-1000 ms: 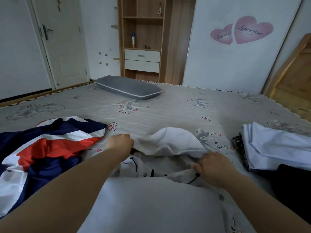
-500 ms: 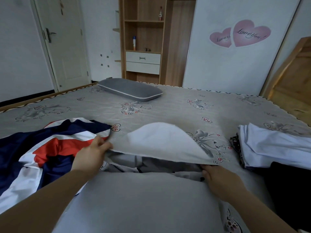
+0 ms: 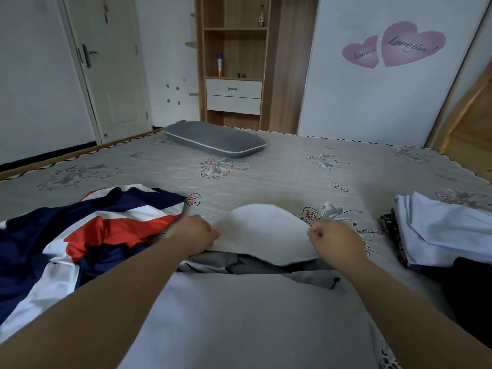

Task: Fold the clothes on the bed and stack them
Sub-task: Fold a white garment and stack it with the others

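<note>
— On the quilted grey bed, what do your 2 hands hold?
— Your left hand and right hand each pinch the soft white garment, fingers curled, its rounded flap raised between them.
— And beside it?
— A glossy navy, red and white garment lies crumpled left; a folded pale-blue stack sits right.

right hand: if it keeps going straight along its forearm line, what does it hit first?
Likely nothing solid soon. The right hand grips the white garment and points up-left across bare bedsheet. The grey pillow lies far along roughly that line, but depth is unclear.
</note>
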